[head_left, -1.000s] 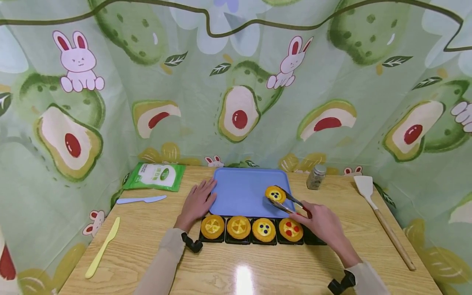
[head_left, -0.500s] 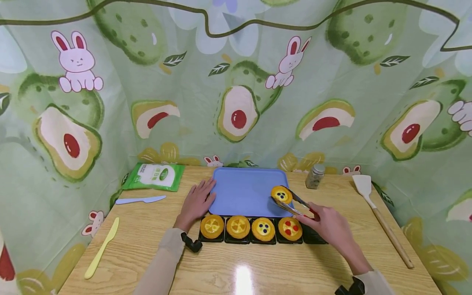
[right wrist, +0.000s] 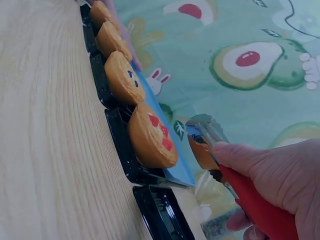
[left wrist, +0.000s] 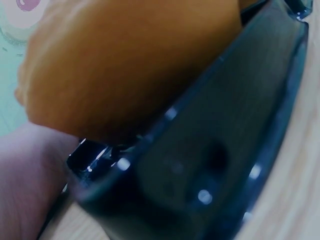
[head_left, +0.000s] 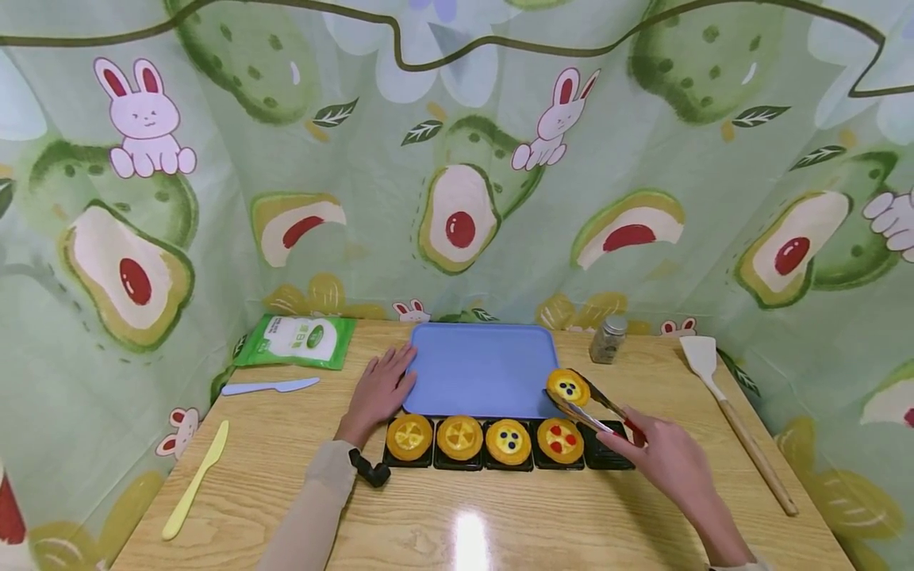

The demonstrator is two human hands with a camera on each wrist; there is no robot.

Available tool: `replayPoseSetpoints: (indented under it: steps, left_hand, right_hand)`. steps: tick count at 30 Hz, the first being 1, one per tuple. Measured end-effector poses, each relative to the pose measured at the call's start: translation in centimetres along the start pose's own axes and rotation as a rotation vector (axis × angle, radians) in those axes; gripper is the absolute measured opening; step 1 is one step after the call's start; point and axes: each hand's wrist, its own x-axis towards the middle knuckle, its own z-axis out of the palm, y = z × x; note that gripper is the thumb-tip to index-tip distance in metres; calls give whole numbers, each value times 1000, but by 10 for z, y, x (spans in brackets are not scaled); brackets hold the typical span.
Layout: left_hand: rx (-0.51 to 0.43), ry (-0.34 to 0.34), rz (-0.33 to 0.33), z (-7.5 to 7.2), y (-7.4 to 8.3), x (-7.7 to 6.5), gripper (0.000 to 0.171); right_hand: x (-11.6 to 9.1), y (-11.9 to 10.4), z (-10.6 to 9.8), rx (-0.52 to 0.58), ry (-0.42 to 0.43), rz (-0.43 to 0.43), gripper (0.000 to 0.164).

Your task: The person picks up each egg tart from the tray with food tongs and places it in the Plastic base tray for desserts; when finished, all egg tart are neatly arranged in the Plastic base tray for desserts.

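Note:
My right hand (head_left: pixel 674 464) grips red-handled tongs (right wrist: pixel 255 205). Between their tips is an egg tart (head_left: pixel 568 388) with dark blue dots on top, held just past the tray's right front corner. Below it sits a bare black tray box (head_left: pixel 598 454), the rightmost of a row. The other boxes hold tarts: two with yellow wedges (head_left: pixel 409 438), one with blue dots (head_left: pixel 508 442) and one with red pieces (head_left: pixel 560 441). My left hand (head_left: pixel 378 388) lies with extended fingers at the left edge of the blue tray (head_left: pixel 485 365). A tart's side fills much of the left wrist view.
A green and white bag (head_left: pixel 300 341) lies at the back left, with a blue knife (head_left: pixel 271 386) and a yellow knife (head_left: pixel 196 484) nearer. Right of the tray stand a small shaker jar (head_left: pixel 608 339) and a white spatula with wooden handle (head_left: pixel 735 420). A patterned curtain surrounds the table.
My right hand has moved right and toward me, taking the tonged tart from over the tray to beyond its right edge. The rightmost box is now more exposed. My left hand stays put.

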Motion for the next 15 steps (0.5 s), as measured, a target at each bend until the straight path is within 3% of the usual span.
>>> replayPoseSetpoints:
  steps: [8, 15]
  left_hand:
    - [-16, 19, -1, -2, 4, -1, 59]
    - [-4, 19, 9, 2, 1, 0, 60]
  right_hand:
    - [-21, 11, -9, -29, -25, 61, 65]
    - [-40, 24, -14, -55, -39, 93, 53]
